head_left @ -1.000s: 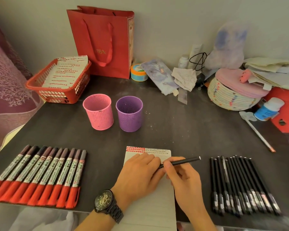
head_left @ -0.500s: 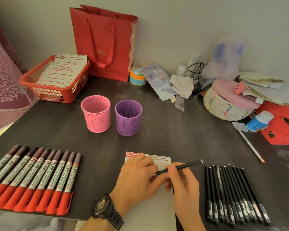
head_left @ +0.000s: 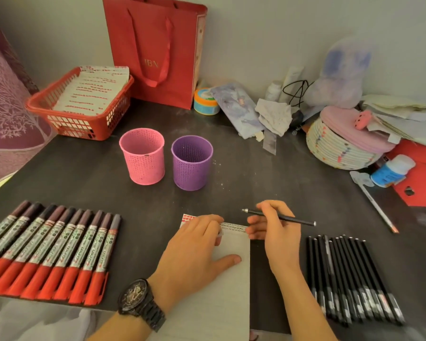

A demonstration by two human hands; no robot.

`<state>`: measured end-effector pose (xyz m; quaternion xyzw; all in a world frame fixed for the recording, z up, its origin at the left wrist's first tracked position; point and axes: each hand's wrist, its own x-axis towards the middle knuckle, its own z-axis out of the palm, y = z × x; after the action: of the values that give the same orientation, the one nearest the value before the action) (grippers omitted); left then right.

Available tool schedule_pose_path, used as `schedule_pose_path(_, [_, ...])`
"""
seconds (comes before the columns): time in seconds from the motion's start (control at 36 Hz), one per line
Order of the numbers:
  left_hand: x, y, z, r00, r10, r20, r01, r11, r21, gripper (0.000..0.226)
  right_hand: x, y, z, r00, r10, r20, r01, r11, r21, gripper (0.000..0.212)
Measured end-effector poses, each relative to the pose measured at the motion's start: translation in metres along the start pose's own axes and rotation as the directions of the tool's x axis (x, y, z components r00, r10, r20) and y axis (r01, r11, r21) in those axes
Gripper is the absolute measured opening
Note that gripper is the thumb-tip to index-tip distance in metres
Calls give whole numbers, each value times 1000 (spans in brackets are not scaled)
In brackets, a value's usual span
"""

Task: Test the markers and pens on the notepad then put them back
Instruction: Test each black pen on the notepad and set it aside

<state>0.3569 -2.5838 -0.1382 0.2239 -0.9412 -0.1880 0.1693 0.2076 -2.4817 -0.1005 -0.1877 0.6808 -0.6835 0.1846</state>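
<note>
Head view: my right grip (head_left: 278, 232) pinches a slim black pen (head_left: 300, 220), which has lifted off the notepad (head_left: 231, 291) since a moment ago, so I judge this test finished. Left grip (head_left: 197, 249) lies spread, pressing the matte lined paper. Glossy black pens (head_left: 349, 274) lie right, red-ended markers (head_left: 52, 252) left, on the dark surface (head_left: 256, 183).

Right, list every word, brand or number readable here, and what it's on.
"IBN", gold, on the red gift bag; first letter uncertain.
Red markers: barrel labels too blurred to read.
Notepad: top strip print too small.
Papers in the red basket: red marks, illegible.
Bottle: blue label blurred.
Black pen in the right hand, black pens in the row: no readable print.
</note>
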Motion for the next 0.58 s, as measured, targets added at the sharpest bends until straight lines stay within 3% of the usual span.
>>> schedule_pose_path(0.11, [0, 2, -5, 1000, 0, -10, -1, 1000, -13, 46, -2, 5, 0, 996, -70, -49, 64, 992, -112, 23])
schedule_pose_path(0.28, [1, 1, -4, 1000, -24, -13, 24, 1000, -3, 40, -5, 13, -2, 967, -176, -185, 115, 947, -301, 40])
schedule_pose_path(0.58, [3, -1, -2, 998, -65, 5, 65, 998, -20, 37, 4, 28, -5, 964, -193, -183, 102, 903, -417, 32])
